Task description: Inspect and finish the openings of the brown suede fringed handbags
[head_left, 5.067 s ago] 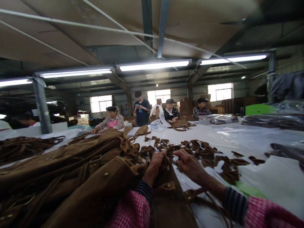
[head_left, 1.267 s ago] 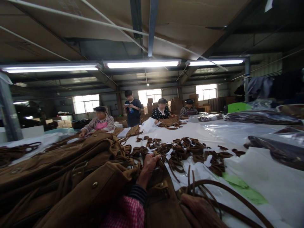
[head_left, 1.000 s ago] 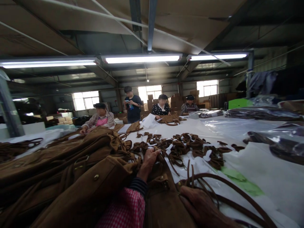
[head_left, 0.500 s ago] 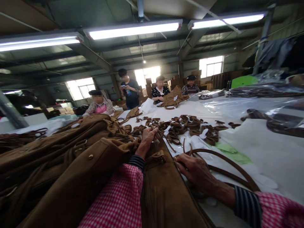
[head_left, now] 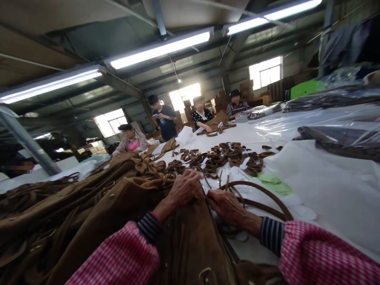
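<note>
A brown suede-like bag (head_left: pixel 192 241) lies in front of me, with a dark zip-like edge along its right side. My left hand (head_left: pixel 184 189) is closed on its far end, the fingertips partly hidden behind the knuckles. Just to the right, my right hand (head_left: pixel 226 206) pinches the bag's edge with thumb and fingers. Beyond my right wrist, brown strap handles (head_left: pixel 268 189) arch over the table. Against the bag's left side rests a heap of similar brown bags (head_left: pixel 97 215) with brass studs.
Many coiled brown straps (head_left: pixel 224 155) with white tags lie ahead on the white table (head_left: pixel 335 190). A green sheet (head_left: pixel 275 184) is right of them. Plastic-wrapped brown goods (head_left: pixel 341 140) lie farther right. Several people are across the table; one person (head_left: pixel 203 116) handles a brown bag.
My left hand has turned, its back now facing up, still at the bag's far end. My right hand has shifted slightly left along the edge. The head view has tilted.
</note>
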### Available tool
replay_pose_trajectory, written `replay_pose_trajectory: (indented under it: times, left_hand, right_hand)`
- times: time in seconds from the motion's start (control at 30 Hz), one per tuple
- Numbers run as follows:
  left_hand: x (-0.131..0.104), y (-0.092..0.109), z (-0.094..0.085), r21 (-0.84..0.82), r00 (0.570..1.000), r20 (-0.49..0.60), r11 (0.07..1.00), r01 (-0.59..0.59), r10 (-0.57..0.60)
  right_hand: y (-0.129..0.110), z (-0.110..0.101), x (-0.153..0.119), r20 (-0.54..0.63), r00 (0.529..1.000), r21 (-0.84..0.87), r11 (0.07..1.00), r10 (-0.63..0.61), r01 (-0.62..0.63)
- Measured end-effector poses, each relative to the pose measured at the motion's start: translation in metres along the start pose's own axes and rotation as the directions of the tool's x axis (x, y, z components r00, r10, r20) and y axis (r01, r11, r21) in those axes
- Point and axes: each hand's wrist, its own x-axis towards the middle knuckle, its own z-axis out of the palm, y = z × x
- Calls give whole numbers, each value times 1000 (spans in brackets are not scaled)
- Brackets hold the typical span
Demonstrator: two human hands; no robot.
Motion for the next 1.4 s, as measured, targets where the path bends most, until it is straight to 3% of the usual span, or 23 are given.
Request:
replay_pose_trajectory:
  times: [0.03,0.1,0.23,0.33,0.47,0.6,0.67,0.73,0.77,0.83,0.87,0.93,1.0,1.1,1.2,1.3,1.4]
  left_hand:
    - [-11,7,1,82,987,134,992,-96,84]
    - [-31,12,8,216,958,249,957,-195,139]
    - [-52,6,27,344,990,120,932,-111,73]
    - [-54,5,31,360,995,92,930,-67,36]
    - [-54,10,27,376,995,102,925,-57,20]
    - [-50,15,28,407,984,134,899,-164,119]
    - [-47,17,30,415,967,184,878,-240,177]
    - [-43,18,30,426,956,210,861,-276,203]
    - [-42,19,29,438,957,206,855,-278,206]
    - [-40,20,24,467,963,168,844,-265,210]
    - [-40,20,20,483,968,134,838,-253,214]
    - [-40,18,12,507,971,60,831,-228,230]
    - [-41,16,6,511,964,32,825,-242,263]
    - [-44,13,0,484,945,97,815,-318,311]
    - [-48,13,-4,455,948,143,832,-318,284]
    - [-57,11,-4,355,962,124,895,-271,242]
    - [-68,5,5,243,963,97,932,-268,251]
  right_hand:
    - [-1,0,0,-1,1000,1,1000,-5,5]
    - [-2,0,0,9,1000,-3,1000,10,-10]
    - [-4,-2,2,33,998,-19,999,47,-47]
    - [-4,-7,2,28,999,5,1000,23,-23]
    - [-11,-26,-12,122,989,230,972,-85,56]
    - [-28,-54,-38,201,969,317,946,-143,74]
    - [-27,-69,-46,320,938,348,937,-137,18]
    - [-12,-84,-46,405,909,396,915,-102,-74]
    - [1,-92,-44,393,918,379,919,-56,-106]
    - [38,-109,-41,240,967,250,957,85,-146]
    - [59,-118,-41,113,980,102,979,162,-174]
    - [97,-134,-45,-9,967,-55,965,255,-255]
    - [123,-144,-52,-52,951,-179,934,306,-310]
    - [136,-145,-57,-89,940,-275,899,328,-340]
    - [127,-135,-52,-154,943,-278,903,295,-328]
    - [109,-118,-47,-53,973,-69,971,226,-230]
    - [87,-102,-44,55,979,196,959,196,-203]
